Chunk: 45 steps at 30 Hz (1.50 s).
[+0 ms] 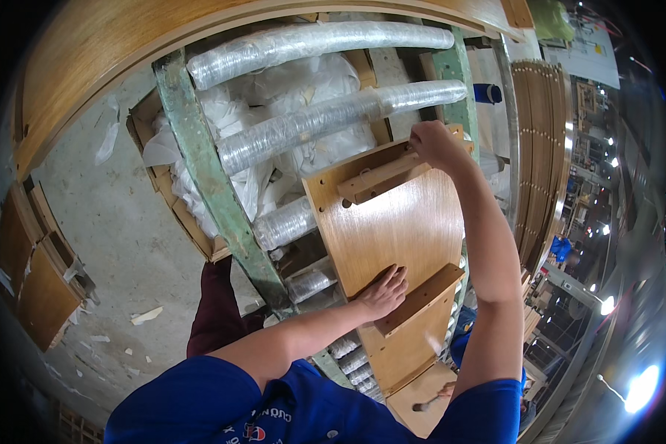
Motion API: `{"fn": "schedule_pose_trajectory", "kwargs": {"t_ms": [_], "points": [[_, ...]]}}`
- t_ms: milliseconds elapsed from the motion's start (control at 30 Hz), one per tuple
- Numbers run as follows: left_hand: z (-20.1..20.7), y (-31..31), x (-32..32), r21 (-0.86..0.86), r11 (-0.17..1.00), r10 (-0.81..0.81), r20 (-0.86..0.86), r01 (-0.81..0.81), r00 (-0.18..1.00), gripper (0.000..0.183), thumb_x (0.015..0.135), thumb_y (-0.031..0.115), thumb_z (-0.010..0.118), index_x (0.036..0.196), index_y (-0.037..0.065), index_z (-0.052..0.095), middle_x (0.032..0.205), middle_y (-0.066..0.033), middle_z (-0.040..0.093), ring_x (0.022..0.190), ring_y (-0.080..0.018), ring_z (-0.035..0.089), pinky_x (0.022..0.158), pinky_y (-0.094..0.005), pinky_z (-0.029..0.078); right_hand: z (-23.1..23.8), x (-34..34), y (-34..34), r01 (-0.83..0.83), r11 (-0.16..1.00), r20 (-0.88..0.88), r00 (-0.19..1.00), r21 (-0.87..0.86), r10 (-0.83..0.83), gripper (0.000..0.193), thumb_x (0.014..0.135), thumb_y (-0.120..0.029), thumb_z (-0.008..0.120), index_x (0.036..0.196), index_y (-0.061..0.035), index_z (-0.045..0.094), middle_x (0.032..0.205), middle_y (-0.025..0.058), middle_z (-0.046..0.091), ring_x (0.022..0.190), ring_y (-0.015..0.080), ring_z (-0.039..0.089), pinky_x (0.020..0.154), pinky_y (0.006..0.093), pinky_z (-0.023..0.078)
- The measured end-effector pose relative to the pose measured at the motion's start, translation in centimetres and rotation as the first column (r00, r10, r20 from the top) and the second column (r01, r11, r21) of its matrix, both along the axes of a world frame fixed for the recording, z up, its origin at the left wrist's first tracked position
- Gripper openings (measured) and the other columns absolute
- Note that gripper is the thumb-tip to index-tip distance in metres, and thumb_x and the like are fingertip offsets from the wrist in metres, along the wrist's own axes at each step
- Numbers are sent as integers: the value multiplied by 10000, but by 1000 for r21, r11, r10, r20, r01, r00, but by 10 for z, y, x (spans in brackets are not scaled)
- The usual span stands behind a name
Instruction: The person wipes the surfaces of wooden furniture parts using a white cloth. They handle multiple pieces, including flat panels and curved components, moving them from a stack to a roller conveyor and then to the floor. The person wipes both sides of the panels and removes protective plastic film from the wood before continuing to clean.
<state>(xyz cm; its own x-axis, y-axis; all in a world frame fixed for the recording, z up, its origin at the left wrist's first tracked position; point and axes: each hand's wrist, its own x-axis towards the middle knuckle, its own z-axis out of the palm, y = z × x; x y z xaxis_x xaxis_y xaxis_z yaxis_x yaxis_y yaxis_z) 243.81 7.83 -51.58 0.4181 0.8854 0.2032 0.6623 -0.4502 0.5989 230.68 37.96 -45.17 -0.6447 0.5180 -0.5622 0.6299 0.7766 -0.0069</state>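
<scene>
A glossy wooden panel (370,248) lies on the rollers in front of me, with small holes near its far end. My left hand (386,292) rests flat on it, fingers stretched out, just beside a wooden crosspiece (425,296) that stands up from the surface. At the panel's far end, my right hand (434,146) is closed around the right end of a short wooden bar (383,180). Its fingertips are partly hidden, and whether the bar is fastened to the panel cannot be made out.
Rollers wrapped in clear film (340,115) span a green metal frame (211,166). A cardboard box of white plastic wrap (192,185) sits behind the frame. At lower right, another person's hand (448,389) holds a brush (422,406) over another panel. Stacked boards (540,155) stand right.
</scene>
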Motion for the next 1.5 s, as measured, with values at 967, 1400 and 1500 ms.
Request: {"fn": "schedule_pose_trajectory", "kwargs": {"t_ms": [967,1400,1500], "points": [[12,-9,28,148,988,-17,-138,38,990,335,847,273,511,1139,137,603,1237,-60,543,1179,-273,468,1033,-452,316,-16,310,-735,254,-423,156,-671,-870,-725,94,860,-168,645,830,-88,605,696,-28,569,594,52,485,532,225,387],[-56,-434,-74,-614,594,-624,57,521,779,136,815,131,555,885,73,657,878,-146,661,833,-329,631,758,-413,503,-219,406,-925,-225,-513,34,-934,-829,355,114,831,-123,556,732,-85,516,583,14,474,458,116,438,382,265,340],[-64,-475,-87,-731,419,-711,104,538,696,170,834,143,554,923,36,652,913,-152,662,877,-325,630,796,-406,501,-264,483,-880,-63,-458,-143,-905,-887,401,92,802,-78,540,711,-64,541,587,43,514,426,147,439,360,293,298]]}}
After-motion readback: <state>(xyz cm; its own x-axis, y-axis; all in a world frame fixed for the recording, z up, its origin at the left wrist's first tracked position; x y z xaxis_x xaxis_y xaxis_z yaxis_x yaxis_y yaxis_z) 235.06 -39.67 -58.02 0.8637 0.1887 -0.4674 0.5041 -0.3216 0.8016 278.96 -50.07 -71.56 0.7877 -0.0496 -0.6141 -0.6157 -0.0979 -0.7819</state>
